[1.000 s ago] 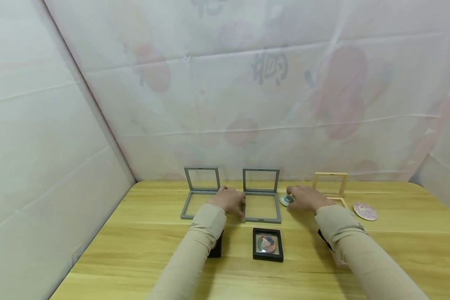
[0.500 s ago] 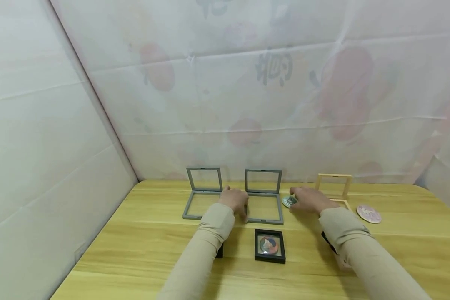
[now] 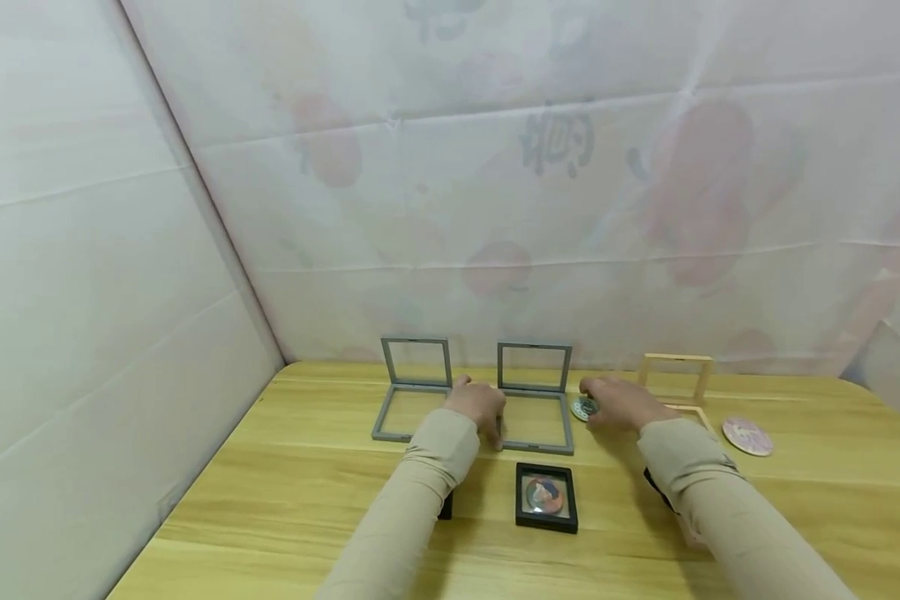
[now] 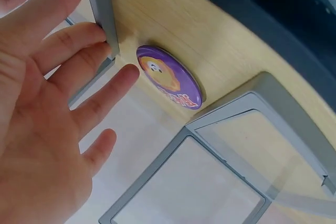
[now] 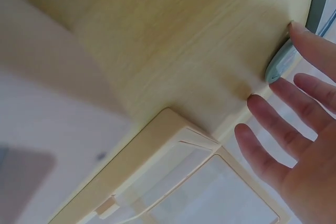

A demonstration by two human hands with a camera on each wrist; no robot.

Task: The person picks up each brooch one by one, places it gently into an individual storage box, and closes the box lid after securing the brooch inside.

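In the head view my left hand (image 3: 480, 408) is at the left edge of the middle grey display frame (image 3: 567, 425), which stands with its lid raised. Its fingers reach out loosely in the left wrist view, with fingertips touching the frame's side. A purple round badge (image 4: 170, 80) lies just past one fingertip, between two grey frames. To the right, my right hand (image 3: 622, 404) pinches the edges of a pale green round badge (image 3: 581, 408) between thumb and fingers. That badge (image 5: 282, 60) is flat on the table beside the middle frame, partly hidden by the fingers.
Another raised-lid grey frame (image 3: 382, 417) stands left, a beige one (image 3: 675, 357) right. A pink badge (image 3: 747, 437) lies far right. In front sits a black frame (image 3: 521, 500) holding a badge. Sleeves partly cover a black item (image 3: 446, 507) and a dark-edged item (image 3: 656, 487).
The head view has shifted slightly, so everything appears a little further right. My left hand has changed little at the frame's edge, and my right hand stays at the green badge.
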